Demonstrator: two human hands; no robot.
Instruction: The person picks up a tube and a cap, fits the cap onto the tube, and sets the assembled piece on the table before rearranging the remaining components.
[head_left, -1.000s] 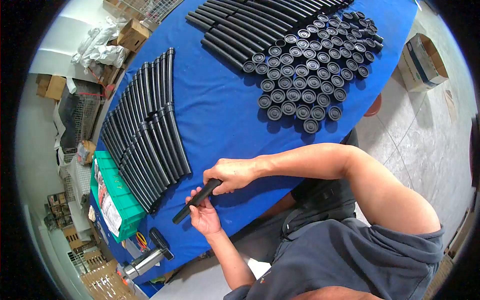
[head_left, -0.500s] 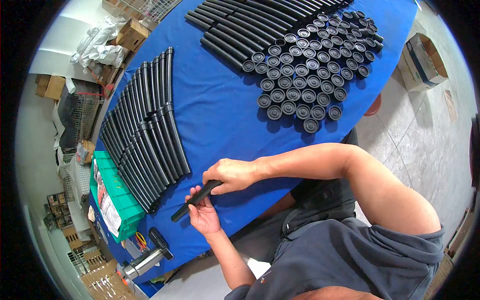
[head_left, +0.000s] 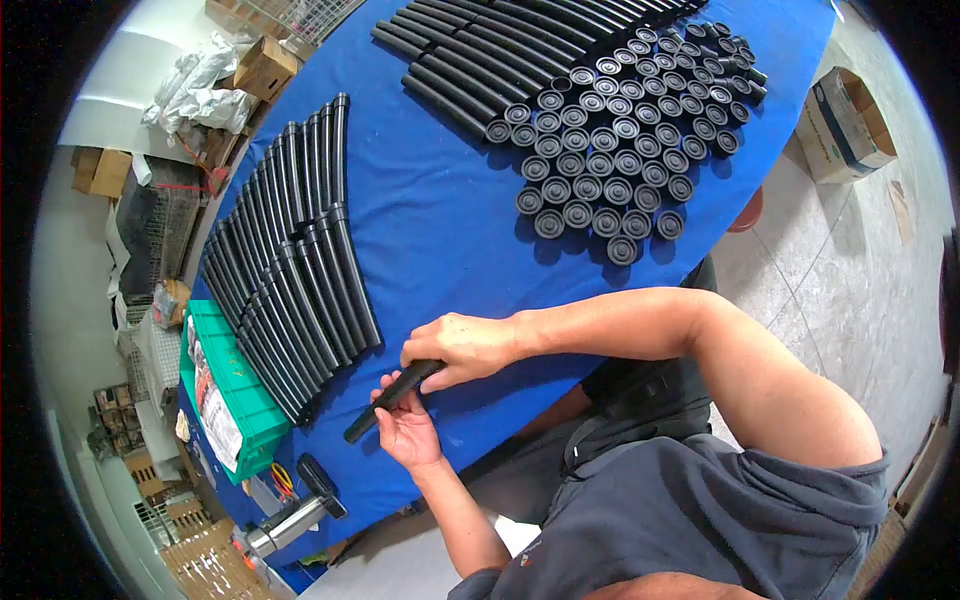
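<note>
A short black tube (head_left: 365, 424) lies slanted between my two hands over the blue-covered table. Its upper end is in the closed fingers of my right hand (head_left: 465, 347), back of the hand upward. Lower down, my left hand (head_left: 408, 437) is turned palm up, its thumb and fingers around the tube's middle. Just left of the hands, long black tubes (head_left: 320, 290) lie side by side in two overlapping rows. Farther back are more black tubes (head_left: 460, 90) and a cluster of round black caps (head_left: 600, 165) with ringed faces.
At the table's left edge stands a green crate (head_left: 262, 418) with papers on its side. Near it lie yellow-handled scissors (head_left: 281, 478) and a silver cylindrical tool (head_left: 290, 525) with a black crosspiece. A cardboard box (head_left: 835, 140) stands on the floor at right.
My right hand has shifted very slightly to the left on the tube. Both hands keep their hold, and the rest looks the same.
</note>
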